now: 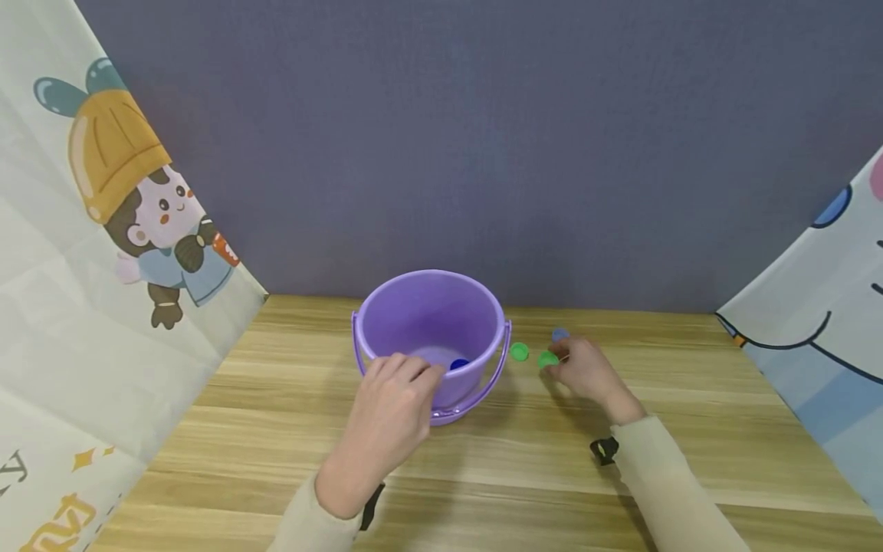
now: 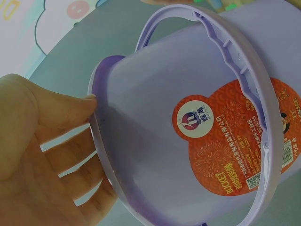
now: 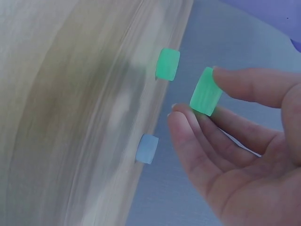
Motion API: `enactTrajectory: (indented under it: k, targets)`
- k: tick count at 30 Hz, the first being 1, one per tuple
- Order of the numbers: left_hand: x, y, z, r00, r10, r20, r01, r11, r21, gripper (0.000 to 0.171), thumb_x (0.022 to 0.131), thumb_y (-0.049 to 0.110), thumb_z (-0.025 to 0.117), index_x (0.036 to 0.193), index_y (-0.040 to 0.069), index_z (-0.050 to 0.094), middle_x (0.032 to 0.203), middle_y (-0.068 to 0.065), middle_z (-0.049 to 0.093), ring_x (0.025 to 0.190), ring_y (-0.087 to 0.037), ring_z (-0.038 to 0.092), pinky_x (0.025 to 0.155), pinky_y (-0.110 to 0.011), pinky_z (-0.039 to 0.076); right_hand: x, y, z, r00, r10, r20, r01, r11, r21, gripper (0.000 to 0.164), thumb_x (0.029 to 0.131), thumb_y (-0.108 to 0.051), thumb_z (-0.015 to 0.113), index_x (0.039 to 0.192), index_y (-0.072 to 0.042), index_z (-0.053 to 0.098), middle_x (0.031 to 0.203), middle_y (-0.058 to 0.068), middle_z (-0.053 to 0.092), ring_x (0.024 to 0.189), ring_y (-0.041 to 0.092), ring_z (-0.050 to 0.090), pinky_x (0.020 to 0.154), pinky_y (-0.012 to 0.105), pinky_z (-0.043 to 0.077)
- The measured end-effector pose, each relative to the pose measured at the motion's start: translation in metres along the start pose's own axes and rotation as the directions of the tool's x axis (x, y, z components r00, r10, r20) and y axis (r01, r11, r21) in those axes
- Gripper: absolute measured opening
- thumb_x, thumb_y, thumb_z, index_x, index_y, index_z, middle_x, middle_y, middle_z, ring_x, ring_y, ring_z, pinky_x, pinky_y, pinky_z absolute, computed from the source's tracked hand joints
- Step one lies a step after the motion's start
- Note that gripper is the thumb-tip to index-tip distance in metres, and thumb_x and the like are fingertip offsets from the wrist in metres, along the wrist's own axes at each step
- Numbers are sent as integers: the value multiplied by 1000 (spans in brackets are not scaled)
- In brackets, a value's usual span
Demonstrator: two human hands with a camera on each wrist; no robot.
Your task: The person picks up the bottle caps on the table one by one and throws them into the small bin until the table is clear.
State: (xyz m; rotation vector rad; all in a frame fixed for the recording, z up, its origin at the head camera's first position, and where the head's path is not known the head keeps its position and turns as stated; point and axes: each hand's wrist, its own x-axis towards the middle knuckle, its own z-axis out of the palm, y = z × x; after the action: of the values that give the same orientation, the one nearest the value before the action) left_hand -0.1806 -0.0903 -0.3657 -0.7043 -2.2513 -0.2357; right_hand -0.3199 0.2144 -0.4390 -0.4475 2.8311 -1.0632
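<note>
A purple bucket [image 1: 428, 307] stands upright on the wooden table, its handle folded down at the front. My left hand [image 1: 393, 406] grips the near rim, with the thumb [image 2: 70, 106] outside and the other fingers over the rim. One dark blue cap [image 1: 458, 363] shows inside the bucket. To the right of it, my right hand [image 1: 586, 372] pinches a green bottle cap [image 3: 207, 92] between thumb and fingertips. Another green cap [image 1: 520, 352] lies on the table between that hand and the bucket. A light blue cap [image 1: 560, 335] sits just behind the right fingers.
The wood-grain table [image 1: 228, 452] ends at a dark grey upright panel [image 1: 441, 138] close behind the bucket. White printed cloths with cartoon figures flank it, the left cloth [image 1: 55, 307] and the right cloth [image 1: 828, 307].
</note>
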Motion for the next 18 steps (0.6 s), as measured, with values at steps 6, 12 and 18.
enactTrajectory:
  k: [6,12,18]
  targets:
    - [-1,0,1,1000,-2,2,2,1000,0,20,84,4,65,100,9,76,90,-3,71,81,-24,63,75,-38,49,-3,-1,1,1000,-11,-11,11,1000,5,49,91,-17,70,129,12,59,117,26,67,103,39,67,90,54,54]
    - [-1,0,1,1000,2,-2,-2,1000,3,20,84,5,65,100,9,76,90,-4,71,80,-24,62,74,-38,48,-6,-6,0,999,-27,-24,27,1000,15,47,91,-16,71,128,11,60,118,25,67,103,37,67,87,50,56]
    - [-1,0,2,1000,2,1,-2,1000,1,20,85,5,65,100,9,76,90,-4,71,80,-24,62,75,-38,48,-10,-15,-2,998,-39,-43,40,999,26,46,91,-16,72,128,9,61,116,22,69,101,33,67,86,48,57]
